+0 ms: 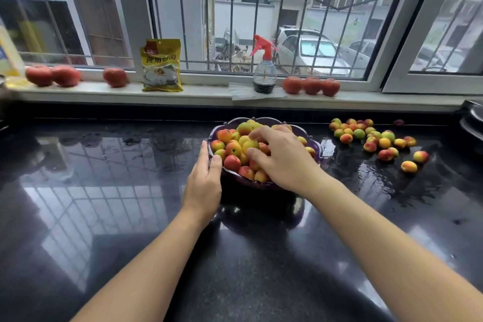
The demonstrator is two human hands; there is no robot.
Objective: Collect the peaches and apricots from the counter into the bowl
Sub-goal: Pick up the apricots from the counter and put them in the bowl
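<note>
Counted one purple bowl (317, 149) on the table (130, 191), heaped with small fruit, around twenty showing, rest hidden. Roughly two dozen loose fruits (376, 138) scattered off to the right, plus one dark stray (398, 122) further back. Six big red peaches (311, 85) on the windowsill, three each side. One yellow packet (161, 65). One spray bottle (264, 70).
</note>
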